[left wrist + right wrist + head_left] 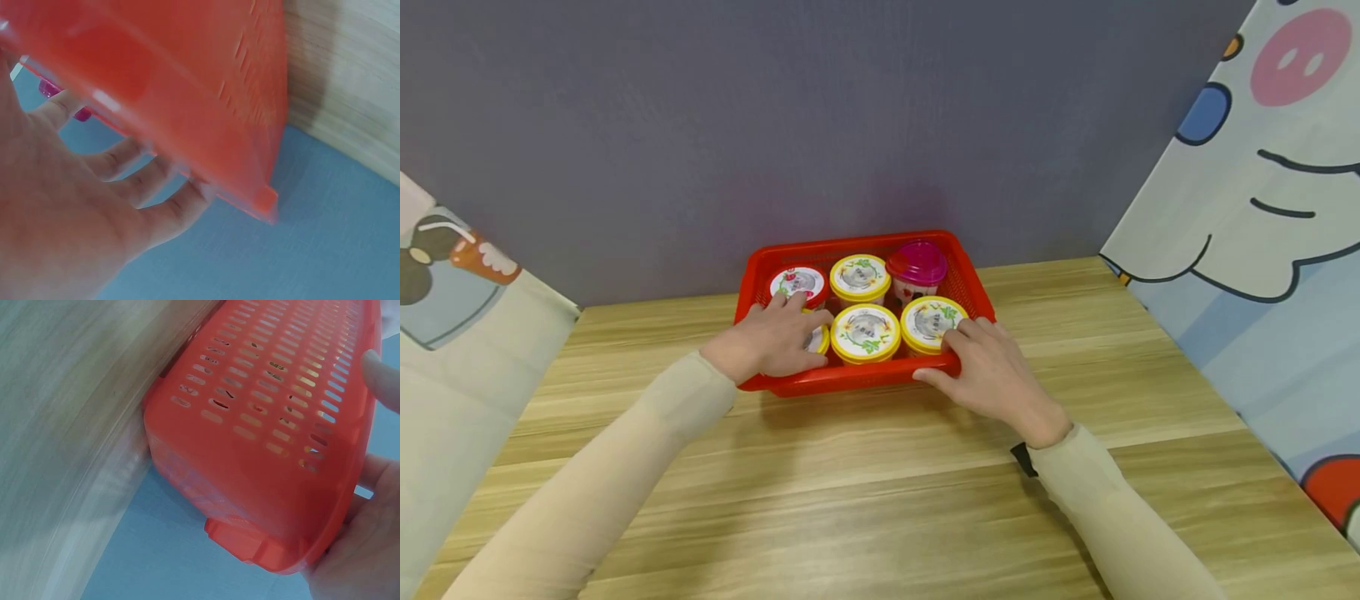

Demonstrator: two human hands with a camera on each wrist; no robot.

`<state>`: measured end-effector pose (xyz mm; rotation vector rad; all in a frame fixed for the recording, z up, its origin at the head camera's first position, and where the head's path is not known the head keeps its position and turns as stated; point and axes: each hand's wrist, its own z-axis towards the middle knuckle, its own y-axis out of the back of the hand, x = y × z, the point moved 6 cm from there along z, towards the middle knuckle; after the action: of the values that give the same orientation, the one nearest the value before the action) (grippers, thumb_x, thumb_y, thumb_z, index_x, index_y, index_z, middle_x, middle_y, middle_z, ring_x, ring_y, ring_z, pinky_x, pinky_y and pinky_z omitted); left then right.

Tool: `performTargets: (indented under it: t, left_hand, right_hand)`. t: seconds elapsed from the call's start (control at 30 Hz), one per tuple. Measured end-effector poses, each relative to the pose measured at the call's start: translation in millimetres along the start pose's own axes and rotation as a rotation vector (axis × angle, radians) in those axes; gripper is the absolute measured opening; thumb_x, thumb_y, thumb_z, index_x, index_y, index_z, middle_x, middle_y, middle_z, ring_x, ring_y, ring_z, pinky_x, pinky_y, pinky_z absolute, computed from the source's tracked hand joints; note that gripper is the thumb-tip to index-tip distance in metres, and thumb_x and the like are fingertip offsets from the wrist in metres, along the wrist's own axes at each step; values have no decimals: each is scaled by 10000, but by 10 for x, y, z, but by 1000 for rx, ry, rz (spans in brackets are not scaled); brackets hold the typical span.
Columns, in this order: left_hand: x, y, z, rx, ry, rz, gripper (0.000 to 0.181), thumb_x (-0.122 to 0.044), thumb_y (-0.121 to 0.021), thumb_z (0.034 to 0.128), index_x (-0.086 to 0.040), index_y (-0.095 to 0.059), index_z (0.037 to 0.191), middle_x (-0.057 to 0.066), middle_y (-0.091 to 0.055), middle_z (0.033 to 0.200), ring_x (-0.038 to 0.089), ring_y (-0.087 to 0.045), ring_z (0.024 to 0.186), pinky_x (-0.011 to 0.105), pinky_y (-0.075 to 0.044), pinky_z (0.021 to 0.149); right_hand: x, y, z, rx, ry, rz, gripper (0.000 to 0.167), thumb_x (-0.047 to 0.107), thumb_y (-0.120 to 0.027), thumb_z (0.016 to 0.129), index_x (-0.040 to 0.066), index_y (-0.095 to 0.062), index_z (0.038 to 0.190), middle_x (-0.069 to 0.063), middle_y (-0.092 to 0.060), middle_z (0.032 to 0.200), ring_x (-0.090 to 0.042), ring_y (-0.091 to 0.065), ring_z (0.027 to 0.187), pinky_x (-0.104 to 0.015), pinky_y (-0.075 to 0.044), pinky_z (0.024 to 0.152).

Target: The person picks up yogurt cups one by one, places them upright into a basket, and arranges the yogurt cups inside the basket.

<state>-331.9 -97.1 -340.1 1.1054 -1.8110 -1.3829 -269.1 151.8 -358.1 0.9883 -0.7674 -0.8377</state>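
Note:
A red plastic basket (pixel 850 385) holds several round tubs with printed lids. Yellow-rimmed tubs (pixel 866 332) fill most of it; a red-rimmed tub (pixel 797 283) sits at the back left, and a tub with a magenta lid (pixel 917 263) at the back right. My left hand (pixel 775 337) grips the basket's left front corner, fingers reaching over the rim (pixel 156 134) beside the lids. At the right front corner my right hand (pixel 992 371) holds the rim, thumb outside and fingers inside. The left hand partly hides a front tub.
The basket stands on a wood-grain table (pixel 865 483) close to a grey back wall (pixel 850 125). Printed cartoon panels (pixel 1247 208) flank the table on both sides. A dark strap (pixel 1024 459) shows at the right wrist.

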Motion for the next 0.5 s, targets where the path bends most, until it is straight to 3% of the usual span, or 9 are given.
performTargets:
  t: [0.5]
  left_hand:
    - [-27,-17,-3,45,23,5,718,-506,-682,914,-237,-435,1532,218,-369,1511,464,-375,1345,679,-371,1041]
  right_hand:
    - [-2,3,-8,-4,9,1,523,586,-724,855,74,-617,864,-64,-574,870,-272,-492,811,-400,-390,758]
